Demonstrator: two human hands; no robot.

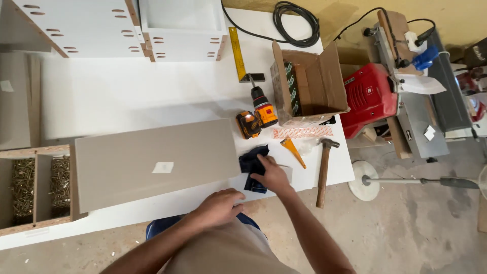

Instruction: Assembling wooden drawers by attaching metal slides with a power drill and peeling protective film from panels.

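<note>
A screw box (30, 187) sits at the far left of the white table (127, 96), with a grey panel (152, 162) lying flat beside it. The left hand (219, 205) rests at the table's near edge, fingers curled together on nothing. The right hand (273, 174) presses flat, fingers together, on a dark cloth (251, 163) at the panel's right end; a drill (257, 115) and hammer (324, 170) lie farther right.

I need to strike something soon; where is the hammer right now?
In the head view, the hammer lies at the white table's right edge, right of the right hand and beside the orange tool, its handle overhanging the edge.
</note>
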